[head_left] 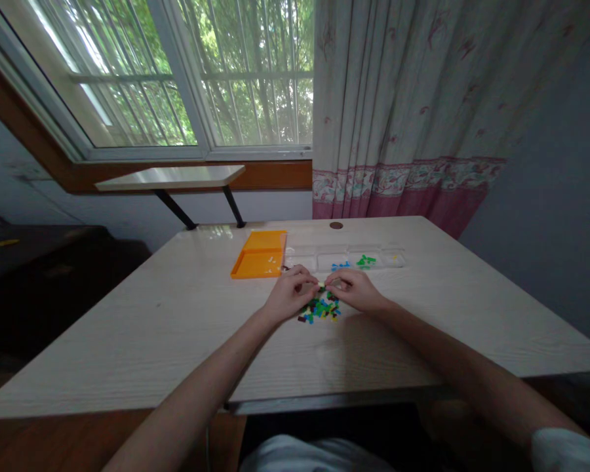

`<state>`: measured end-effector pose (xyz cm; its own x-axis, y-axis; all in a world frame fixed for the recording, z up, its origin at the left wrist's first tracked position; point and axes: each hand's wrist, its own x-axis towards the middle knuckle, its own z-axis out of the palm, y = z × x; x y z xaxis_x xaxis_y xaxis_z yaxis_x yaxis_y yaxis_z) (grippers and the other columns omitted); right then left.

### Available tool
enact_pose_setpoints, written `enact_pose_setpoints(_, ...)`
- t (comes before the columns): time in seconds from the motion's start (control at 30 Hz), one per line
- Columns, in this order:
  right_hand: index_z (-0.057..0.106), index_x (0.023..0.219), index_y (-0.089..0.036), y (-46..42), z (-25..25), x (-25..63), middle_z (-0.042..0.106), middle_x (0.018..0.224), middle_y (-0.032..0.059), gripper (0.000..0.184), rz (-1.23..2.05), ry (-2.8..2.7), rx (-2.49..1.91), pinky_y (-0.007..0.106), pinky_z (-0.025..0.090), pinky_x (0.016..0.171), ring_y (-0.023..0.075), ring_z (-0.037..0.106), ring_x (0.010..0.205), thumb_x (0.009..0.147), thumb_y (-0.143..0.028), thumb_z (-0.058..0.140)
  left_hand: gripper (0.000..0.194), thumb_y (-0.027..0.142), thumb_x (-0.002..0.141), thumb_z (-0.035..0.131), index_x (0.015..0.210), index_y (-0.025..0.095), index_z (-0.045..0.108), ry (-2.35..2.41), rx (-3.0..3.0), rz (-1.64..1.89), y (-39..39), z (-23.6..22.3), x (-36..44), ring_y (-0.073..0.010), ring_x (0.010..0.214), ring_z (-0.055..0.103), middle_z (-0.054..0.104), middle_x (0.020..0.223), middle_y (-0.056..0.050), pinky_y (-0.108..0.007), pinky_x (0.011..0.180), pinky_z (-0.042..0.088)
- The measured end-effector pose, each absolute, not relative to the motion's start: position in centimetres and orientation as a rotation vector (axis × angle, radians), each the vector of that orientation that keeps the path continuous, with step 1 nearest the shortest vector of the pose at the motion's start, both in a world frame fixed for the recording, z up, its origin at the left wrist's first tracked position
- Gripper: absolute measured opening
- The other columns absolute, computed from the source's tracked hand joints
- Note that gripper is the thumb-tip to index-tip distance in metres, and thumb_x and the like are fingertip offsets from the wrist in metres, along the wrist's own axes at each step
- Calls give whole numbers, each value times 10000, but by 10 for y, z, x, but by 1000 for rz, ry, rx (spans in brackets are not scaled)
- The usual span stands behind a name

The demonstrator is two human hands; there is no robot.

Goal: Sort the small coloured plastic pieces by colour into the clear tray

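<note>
My left hand (pixel 290 292) and my right hand (pixel 356 288) meet over a loose pile of small plastic pieces (pixel 320 308) in green, blue, yellow and dark brown. Thumb and fingers of each hand are pinched together. Between the fingertips shows a small pale piece (pixel 321 286), its exact shape too small to make out. Behind my hands is a clear divided tray (pixel 307 262). Blue pieces (pixel 340 265) lie in one of its compartments, green pieces (pixel 366 261) in another. An orange case (pixel 250 263) left of the tray holds a few white pieces (pixel 271 259).
All this rests on a pale wooden table (pixel 177 354). A small raised shelf (pixel 177 176) on black legs stands at its far left corner. Beyond the table are a barred window (pixel 250 78) and a patterned curtain (pixel 403 118). A round dark disc (pixel 336 225) marks the back edge.
</note>
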<state>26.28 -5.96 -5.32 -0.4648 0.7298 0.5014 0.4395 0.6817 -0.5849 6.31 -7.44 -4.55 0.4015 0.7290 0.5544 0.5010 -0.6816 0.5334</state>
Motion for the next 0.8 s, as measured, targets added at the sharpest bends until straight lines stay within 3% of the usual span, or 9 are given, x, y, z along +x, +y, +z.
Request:
enact_pose_setpoints(0.2,639,823,-177,-50,-50,283,613,744,21,108,366,-2320,-925,205,377,606,118,534,667,786,-202,541,136,241,792,569,880,170,646,1136,2364,1462,-78,-41,58,-83,641,476,524,813,-26,-195,554,402)
enact_pose_setpoints(0.5,650,840,-192,-47,-54,289,618,740,21,129,319,-2519,-1057,226,384,640,141,551,699,780,-214,538,134,209,779,598,899,178,649,1164,2366,1735,-80,-39,56,-62,614,475,510,802,-11,-186,558,421)
enact_pose_setpoints(0.8,650,875,-184,-51,-54,284,632,771,31,152,401,-2559,-1027,224,387,642,135,557,700,795,-221,525,136,224,784,595,894,176,658,1177,2341,1763,-81,-36,57,-72,626,486,522,782,-16,-189,553,427)
